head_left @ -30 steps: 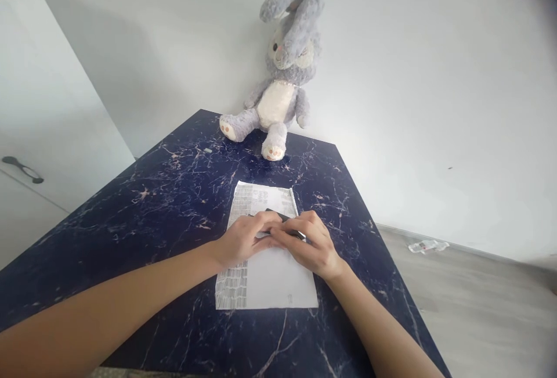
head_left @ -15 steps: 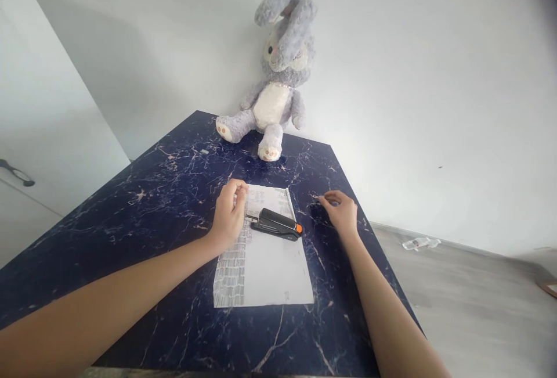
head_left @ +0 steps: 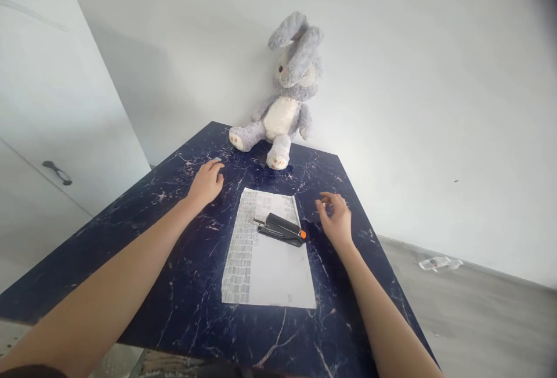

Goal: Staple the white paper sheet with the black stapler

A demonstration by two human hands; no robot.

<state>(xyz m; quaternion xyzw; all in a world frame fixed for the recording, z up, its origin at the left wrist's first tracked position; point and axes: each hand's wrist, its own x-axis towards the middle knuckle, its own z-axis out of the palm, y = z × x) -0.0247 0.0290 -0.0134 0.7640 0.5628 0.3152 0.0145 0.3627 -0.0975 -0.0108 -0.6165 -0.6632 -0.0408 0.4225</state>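
My left hand [head_left: 206, 184] is stretched over the far left of the table, fingers extended and thumb apart. Its fingertips are at a small pale piece [head_left: 217, 159], too small to name; whether they touch it I cannot tell. My right hand [head_left: 337, 216] hovers right of the paper with curled fingers. Something tiny and whitish shows between its thumb and fingers, its kind unclear. Between the hands lies a printed sheet of paper [head_left: 278, 279], its left side covered with dense print. A black stapler [head_left: 282, 229] with an orange end rests on the paper, a metal part sticking out at its left.
A grey plush rabbit [head_left: 282, 117] sits at the table's far edge against the wall. The dark blue marbled table [head_left: 187, 291] narrows away from me. A white cabinet [head_left: 65, 93] stands at the left. Clear plastic packaging [head_left: 440, 263] lies on the floor at the right.
My left hand has left the paper's upper left edge and moved away and left to the small pale piece. My right hand's fingers have shifted slightly. The view has tilted a little.
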